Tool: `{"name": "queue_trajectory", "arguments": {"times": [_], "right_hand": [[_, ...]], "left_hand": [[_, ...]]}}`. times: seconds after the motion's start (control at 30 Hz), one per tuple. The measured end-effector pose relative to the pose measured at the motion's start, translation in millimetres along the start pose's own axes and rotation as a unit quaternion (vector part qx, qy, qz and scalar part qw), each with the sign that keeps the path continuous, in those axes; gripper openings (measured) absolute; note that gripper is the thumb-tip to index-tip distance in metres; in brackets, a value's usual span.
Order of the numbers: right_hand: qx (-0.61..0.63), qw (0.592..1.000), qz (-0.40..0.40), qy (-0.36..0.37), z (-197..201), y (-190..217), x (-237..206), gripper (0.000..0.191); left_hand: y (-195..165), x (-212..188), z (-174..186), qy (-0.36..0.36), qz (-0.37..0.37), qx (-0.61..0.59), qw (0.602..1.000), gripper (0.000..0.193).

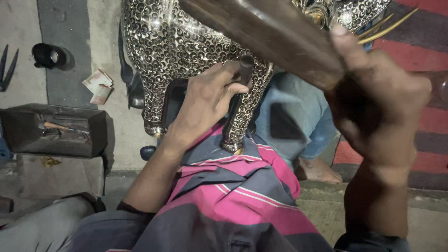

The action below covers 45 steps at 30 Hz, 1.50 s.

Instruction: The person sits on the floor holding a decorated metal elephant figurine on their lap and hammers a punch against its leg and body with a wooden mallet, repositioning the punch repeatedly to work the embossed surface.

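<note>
left hand (pixel 205 100) gripping punch (pixel 246 70), engraved metalwork (pixel 172 46)

Embossed metal figure (pixel 186 51) glossy, scale-patterned; mallet (pixel 275 32) matt dark wood; striped cloth (pixel 233 191) soft.

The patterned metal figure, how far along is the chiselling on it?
The metal figure already carries dense scale patterning across the visible surface. In hand: the left hand sets a punch against it, and the right hand holds a wooden mallet raised. What remains unpatterned cannot be told from this view.
</note>
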State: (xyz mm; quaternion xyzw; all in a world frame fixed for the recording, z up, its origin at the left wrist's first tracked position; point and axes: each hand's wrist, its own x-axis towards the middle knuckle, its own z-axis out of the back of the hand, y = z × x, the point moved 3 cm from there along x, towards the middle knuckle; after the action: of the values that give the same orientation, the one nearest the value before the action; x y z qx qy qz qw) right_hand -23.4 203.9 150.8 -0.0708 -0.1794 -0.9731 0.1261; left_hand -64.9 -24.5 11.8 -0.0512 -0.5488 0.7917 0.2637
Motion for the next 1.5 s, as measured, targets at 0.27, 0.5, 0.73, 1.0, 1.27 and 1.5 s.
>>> {"name": "queue_trajectory", "arguments": {"times": [0.27, 0.5, 0.73, 1.0, 1.27, 1.5], "right_hand": [[-0.025, 0.999, 0.017, 0.044, -1.2, -14.7, -13.2, 0.047], [0.051, 0.997, -0.038, 0.034, -3.8, -10.7, -15.2, 0.043], [-0.131, 0.988, 0.075, 0.04, -0.9, -11.1, -22.7, 0.059], [-0.099, 0.995, 0.027, 0.01, -2.3, -24.7, -31.5, 0.061], [-0.052, 0.999, -0.006, 0.013, -10.4, -27.2, -35.4, 0.052], [-0.094, 0.994, 0.051, 0.03, 4.3, -5.6, -26.7, 0.062]], "left_hand": [[2.5, -4.6, 0.7, 0.003, -0.022, 0.004, 1.0, 0.027], [8.3, -7.1, 0.0, 0.018, -0.031, -0.01, 0.999, 0.023], [8.9, -6.0, 0.2, 0.031, -0.03, -0.001, 0.999, 0.017], [3.3, -2.2, 0.8, 0.023, -0.011, -0.017, 1.0, 0.019], [-2.0, -1.5, 3.4, 0.033, -0.019, -0.068, 0.997, 0.028], [4.7, -6.0, 1.4, 0.044, -0.027, -0.031, 0.998, 0.026]]}}
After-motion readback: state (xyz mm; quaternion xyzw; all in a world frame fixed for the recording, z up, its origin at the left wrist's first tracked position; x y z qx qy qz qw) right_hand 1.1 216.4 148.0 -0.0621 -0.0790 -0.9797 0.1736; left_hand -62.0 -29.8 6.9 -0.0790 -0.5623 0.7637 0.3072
